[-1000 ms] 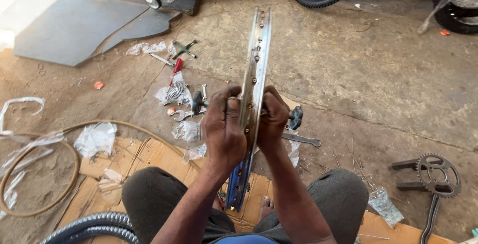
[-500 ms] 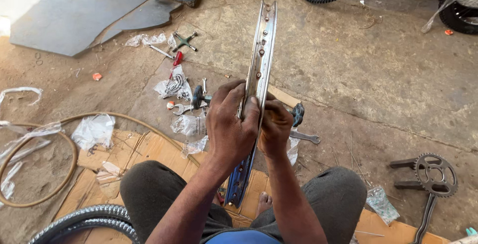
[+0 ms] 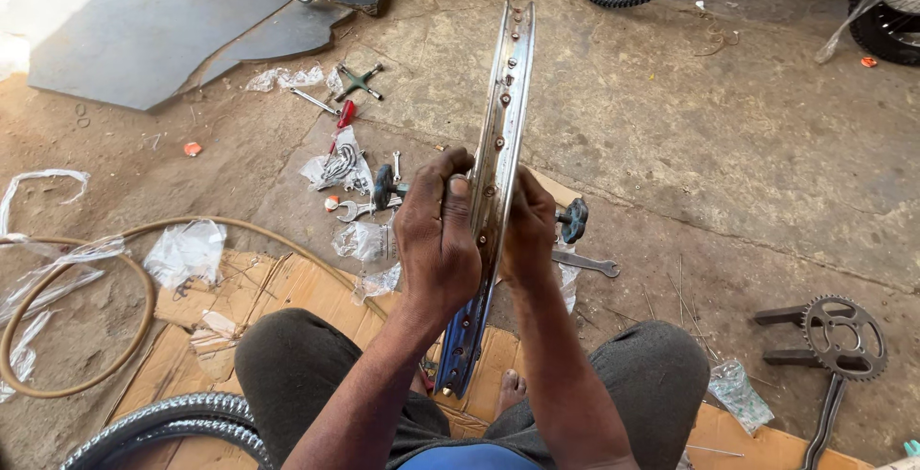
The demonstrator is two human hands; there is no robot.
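Hands grip a bare metal wheel rim [image 3: 505, 115] held edge-on and upright between the knees of a person seated on flattened cardboard [image 3: 287, 288] on the floor. The left hand [image 3: 437, 235] is clamped around the rim's left side, fingers curled over its edge; the right hand [image 3: 529, 230] presses closed against the opposite side. The rim's lower end rests near a bare foot [image 3: 513, 389]. Clear plastic bags [image 3: 337, 165], crumpled and holding small parts, lie scattered just left of the rim among spanners [image 3: 586, 262] and a red-handled screwdriver [image 3: 342, 117]. A toothed sprocket [image 3: 843, 336] lies well apart at right; a tyre [image 3: 158, 427] curves at lower left.
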